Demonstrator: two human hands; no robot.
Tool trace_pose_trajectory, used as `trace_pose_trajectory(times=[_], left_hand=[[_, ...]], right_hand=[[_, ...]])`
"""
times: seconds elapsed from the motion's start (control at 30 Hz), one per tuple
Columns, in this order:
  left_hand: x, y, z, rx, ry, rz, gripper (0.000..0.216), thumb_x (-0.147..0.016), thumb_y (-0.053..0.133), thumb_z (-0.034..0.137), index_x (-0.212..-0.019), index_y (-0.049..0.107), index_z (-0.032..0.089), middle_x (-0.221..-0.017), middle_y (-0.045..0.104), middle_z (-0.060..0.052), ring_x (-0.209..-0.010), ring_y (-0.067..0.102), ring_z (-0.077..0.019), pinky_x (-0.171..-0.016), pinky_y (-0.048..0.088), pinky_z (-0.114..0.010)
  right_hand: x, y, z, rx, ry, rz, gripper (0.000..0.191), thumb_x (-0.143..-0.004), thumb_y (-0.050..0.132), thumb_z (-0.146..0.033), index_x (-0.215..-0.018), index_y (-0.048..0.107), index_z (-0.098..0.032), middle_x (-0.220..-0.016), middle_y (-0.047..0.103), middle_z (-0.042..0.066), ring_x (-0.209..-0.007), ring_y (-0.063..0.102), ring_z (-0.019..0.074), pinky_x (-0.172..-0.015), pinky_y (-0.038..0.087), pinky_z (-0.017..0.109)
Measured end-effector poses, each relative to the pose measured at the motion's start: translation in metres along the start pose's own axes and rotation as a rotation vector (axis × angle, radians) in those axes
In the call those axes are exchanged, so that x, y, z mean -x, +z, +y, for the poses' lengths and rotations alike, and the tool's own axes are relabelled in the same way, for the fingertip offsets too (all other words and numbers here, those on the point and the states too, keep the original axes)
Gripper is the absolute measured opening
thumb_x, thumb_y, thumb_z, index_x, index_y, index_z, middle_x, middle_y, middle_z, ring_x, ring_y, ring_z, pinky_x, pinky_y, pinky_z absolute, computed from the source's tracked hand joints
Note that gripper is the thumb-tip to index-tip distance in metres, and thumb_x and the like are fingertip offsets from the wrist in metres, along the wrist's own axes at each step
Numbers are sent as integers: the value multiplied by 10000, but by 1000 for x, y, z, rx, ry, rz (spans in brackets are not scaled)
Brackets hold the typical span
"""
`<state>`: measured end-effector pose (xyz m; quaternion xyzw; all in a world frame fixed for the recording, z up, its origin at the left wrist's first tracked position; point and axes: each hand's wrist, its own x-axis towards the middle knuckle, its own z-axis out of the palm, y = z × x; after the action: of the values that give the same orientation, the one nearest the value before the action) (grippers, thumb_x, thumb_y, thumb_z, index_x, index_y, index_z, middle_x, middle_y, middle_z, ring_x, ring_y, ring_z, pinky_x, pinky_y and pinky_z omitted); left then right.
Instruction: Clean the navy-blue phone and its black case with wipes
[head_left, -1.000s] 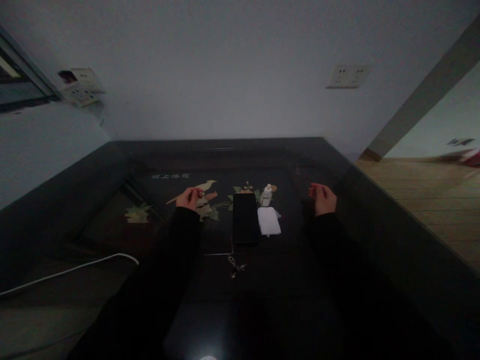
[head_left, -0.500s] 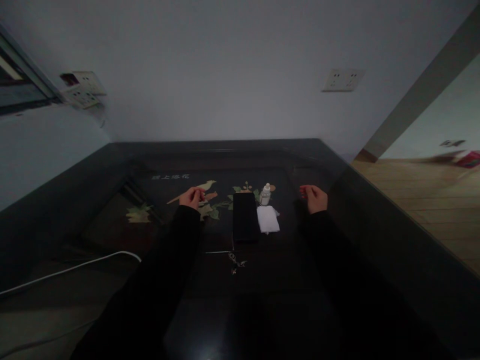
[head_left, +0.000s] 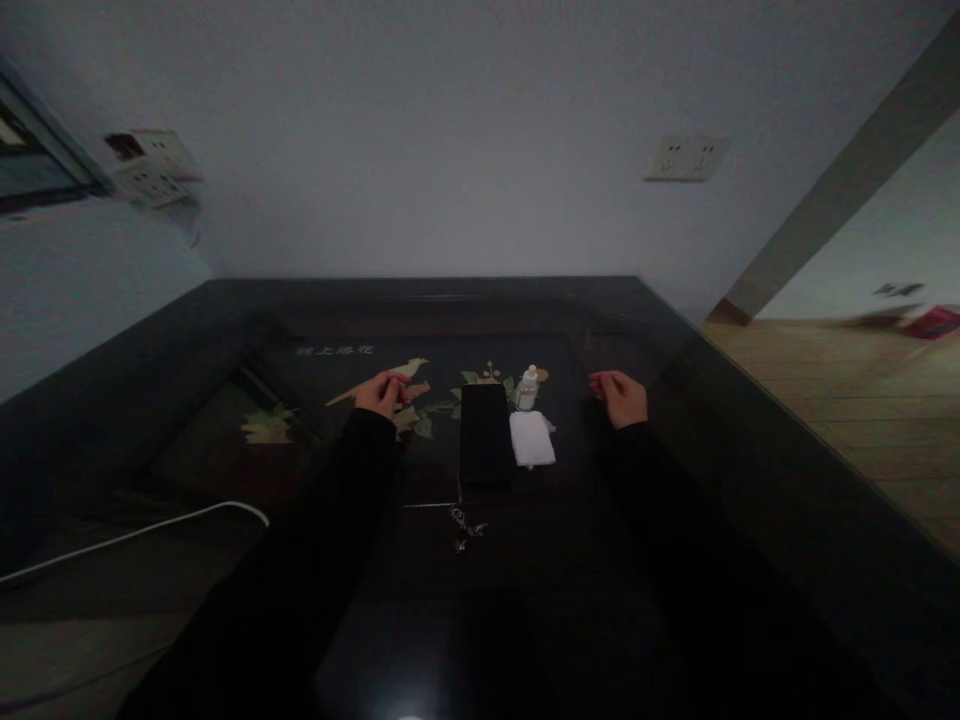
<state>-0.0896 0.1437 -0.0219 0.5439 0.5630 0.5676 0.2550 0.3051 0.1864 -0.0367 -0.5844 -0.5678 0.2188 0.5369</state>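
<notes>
On the dark table, a black phone-like slab (head_left: pixel 484 435) lies between my two hands. A cord runs from its lower end to a small silvery charm (head_left: pixel 460 530). To its right stands a small white bottle (head_left: pixel 527 390) with a narrow cap, and just below that lies a folded white tissue or cloth (head_left: pixel 532 440). My left hand (head_left: pixel 384 392) rests over the printed bird on the table, left of the slab, its fingers curled in with nothing visible in them. Right of the bottle, my right hand (head_left: pixel 621 397) is loosely closed, touching none of these things.
The dark table (head_left: pixel 450 310) has printed flowers, a bird and characters, and its back edge meets a pale wall. Wall sockets (head_left: pixel 686 158) sit at the right, more sockets (head_left: pixel 154 170) at the left. A white cable (head_left: pixel 150 530) runs at lower left. A red object (head_left: pixel 934 321) lies on the wooden floor.
The whole view has shifted slightly, so everything sits a little further left. Both hands keep their pose, and the things on the table have not moved.
</notes>
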Motion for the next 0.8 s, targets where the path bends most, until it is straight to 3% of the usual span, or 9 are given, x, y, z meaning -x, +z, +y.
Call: trace_pose_trajectory(times=[0.27, 0.4, 0.5, 0.63, 0.7, 0.8], left_hand=[[1, 5, -13, -163, 30, -90, 220, -792, 419, 323, -780, 576, 170, -547, 540, 6, -512, 537, -120, -562, 474, -265], [21, 15, -5, -286, 86, -145, 266, -797, 422, 358, -904, 585, 178, -927, 645, -82, -796, 618, -170, -738, 499, -332], [45, 26, 4, -376, 180, -246, 355, -798, 418, 387, -1038, 571, 174, -1147, 583, -110, -1100, 522, -206, -962, 388, -384], [76, 37, 15, -488, 255, -403, 688, -742, 464, 520, -1277, 424, 90, -1330, 444, -176, -1252, 384, -268, -1042, 288, -423], [87, 40, 22, -703, 303, -532, 913, -685, 477, 619, -1359, 276, 38, -1421, 301, -201, -1339, 217, -300, -1086, 171, -477], [93, 42, 31, -861, 292, -619, 1156, -561, 531, 705, -1380, 165, -24, -1454, 190, -220, -1360, 131, -307, -1105, 117, -474]], right_hand=[[3, 0, -6, 100, -82, -30, 407, -808, 419, -468, -796, 652, -135, -654, 641, 63, -577, 594, 156, -549, 481, 283], [20, 2, -21, 183, -196, -31, 398, -852, 369, -436, -826, 653, -158, -671, 641, 54, -629, 599, 173, -609, 470, 299], [45, 12, -39, 247, -342, -121, 356, -873, 363, -375, -844, 659, -180, -752, 657, 60, -731, 602, 186, -697, 458, 316], [78, 33, -64, 349, -548, -348, 270, -864, 419, -298, -901, 675, -222, -875, 667, 56, -877, 569, 202, -810, 416, 336], [87, 41, -70, 415, -605, -425, 272, -863, 432, -282, -992, 662, -214, -911, 658, 69, -885, 546, 217, -800, 398, 354], [90, 45, -74, 505, -642, -489, 295, -867, 436, -259, -1078, 630, -186, -935, 636, 90, -868, 517, 227, -751, 377, 359]])
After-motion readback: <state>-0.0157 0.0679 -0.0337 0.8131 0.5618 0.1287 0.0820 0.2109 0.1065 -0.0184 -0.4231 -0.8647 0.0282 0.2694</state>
